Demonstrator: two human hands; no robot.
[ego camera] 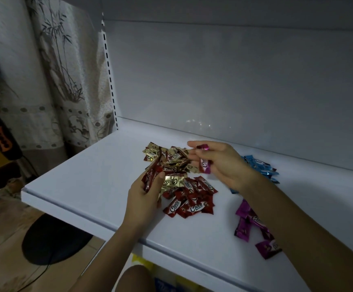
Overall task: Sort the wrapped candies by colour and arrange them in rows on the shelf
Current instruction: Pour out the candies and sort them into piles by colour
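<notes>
On the white shelf (87, 175), a loose group of purple candies (253, 226) is seen nearest, at the right. A red pile (190, 199) is laid at the centre. Just beyond it, several red candies (150, 175) are gripped in the left hand (148, 190). Purple pieces (205, 165) are pinched in the right hand (222, 163), beside a mixed gold-and-red heap (169, 159). Blue candies (262, 165) are gathered farthest back, at the right.

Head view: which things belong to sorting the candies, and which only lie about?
Job: shelf, gold candies, red candies, blue candies, purple candies, left hand gripping red ones, right hand pinching a purple candy.
Lying about: bamboo-print curtain, black round base on the floor.
</notes>
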